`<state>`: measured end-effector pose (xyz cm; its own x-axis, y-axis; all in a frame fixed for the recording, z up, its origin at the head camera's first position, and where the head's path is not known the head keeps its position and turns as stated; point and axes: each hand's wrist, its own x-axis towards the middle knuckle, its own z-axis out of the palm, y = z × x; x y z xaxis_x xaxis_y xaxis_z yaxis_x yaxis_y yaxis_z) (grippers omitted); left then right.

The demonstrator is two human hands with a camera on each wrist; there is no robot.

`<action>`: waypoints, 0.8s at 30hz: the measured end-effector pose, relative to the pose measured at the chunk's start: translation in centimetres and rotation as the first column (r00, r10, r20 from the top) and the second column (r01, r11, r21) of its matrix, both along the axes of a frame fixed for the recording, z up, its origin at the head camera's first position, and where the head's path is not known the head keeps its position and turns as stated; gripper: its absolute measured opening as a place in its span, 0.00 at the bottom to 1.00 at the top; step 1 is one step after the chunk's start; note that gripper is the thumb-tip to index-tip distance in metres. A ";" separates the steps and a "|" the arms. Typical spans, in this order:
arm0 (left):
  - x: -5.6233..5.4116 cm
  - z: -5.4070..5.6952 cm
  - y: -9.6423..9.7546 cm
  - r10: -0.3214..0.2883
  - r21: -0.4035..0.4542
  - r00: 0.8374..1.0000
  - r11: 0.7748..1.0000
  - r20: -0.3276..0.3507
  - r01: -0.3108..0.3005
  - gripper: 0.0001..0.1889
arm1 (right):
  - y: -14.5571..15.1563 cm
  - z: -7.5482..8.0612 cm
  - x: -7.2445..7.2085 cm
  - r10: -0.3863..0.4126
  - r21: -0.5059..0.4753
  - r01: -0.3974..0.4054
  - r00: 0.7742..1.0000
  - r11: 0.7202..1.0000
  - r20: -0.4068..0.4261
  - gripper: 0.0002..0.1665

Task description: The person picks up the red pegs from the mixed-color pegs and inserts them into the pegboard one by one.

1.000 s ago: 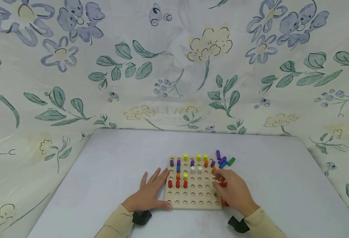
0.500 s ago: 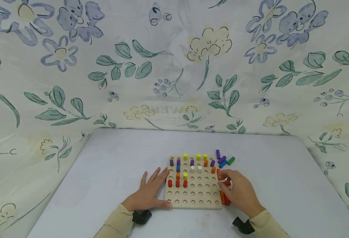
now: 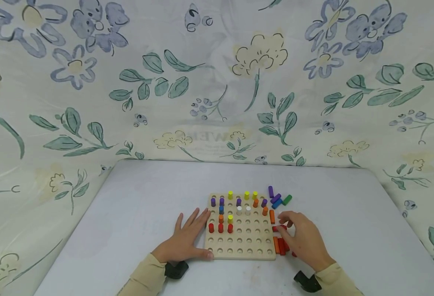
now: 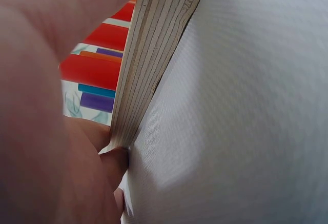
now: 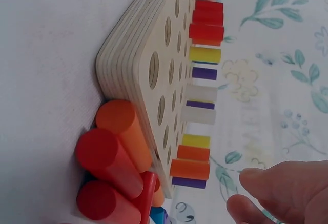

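A wooden pegboard (image 3: 244, 242) with rows of round holes lies on the table, with coloured pegs upright in its upper and left parts. My left hand (image 3: 184, 240), fingers spread, rests against the board's left edge; the left wrist view has its layered side (image 4: 154, 55) close up. Just right of the board hovers my right hand (image 3: 307, 238), fingers bent and apart above loose red pegs (image 3: 281, 246), partly covering them. Nothing shows between its thumb and finger (image 5: 256, 180) in the right wrist view. A loose orange peg (image 3: 272, 216) lies by the board's right edge.
Loose purple (image 3: 270, 191), blue (image 3: 277, 203) and green (image 3: 287, 200) pegs lie beyond the board's far right corner. Another orange peg (image 5: 123, 131) leans close to the board's side. A flowered cloth (image 3: 217, 82) hangs behind the white table (image 3: 146, 193).
My right hand has drawn back to the right from the board's edge, uncovering the loose orange peg and more of the red ones. My left hand stays in place.
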<state>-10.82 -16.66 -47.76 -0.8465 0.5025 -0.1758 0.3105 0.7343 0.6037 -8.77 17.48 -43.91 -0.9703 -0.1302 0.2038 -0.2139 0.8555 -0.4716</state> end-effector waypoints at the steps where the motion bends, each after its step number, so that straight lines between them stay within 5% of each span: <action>1: 0.0 0.0 0.0 0.000 0.001 1.000 1.000 0.002 0.000 0.62 | 0.1 -0.1 0.0 -0.004 -0.003 0.004 1.000 1.000 -0.001 0.17; 24: -0.1 0.0 0.0 -0.001 0.007 1.000 1.000 0.004 0.001 0.62 | 2.7 -0.6 0.3 -0.103 0.026 0.100 0.990 0.995 0.102 0.20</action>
<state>-10.92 -16.66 -47.81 -0.8454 0.5044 -0.1758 0.3086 0.7299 0.6099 -8.45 20.20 -44.55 -0.9944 -0.0331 0.1006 -0.0767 0.8803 -0.4681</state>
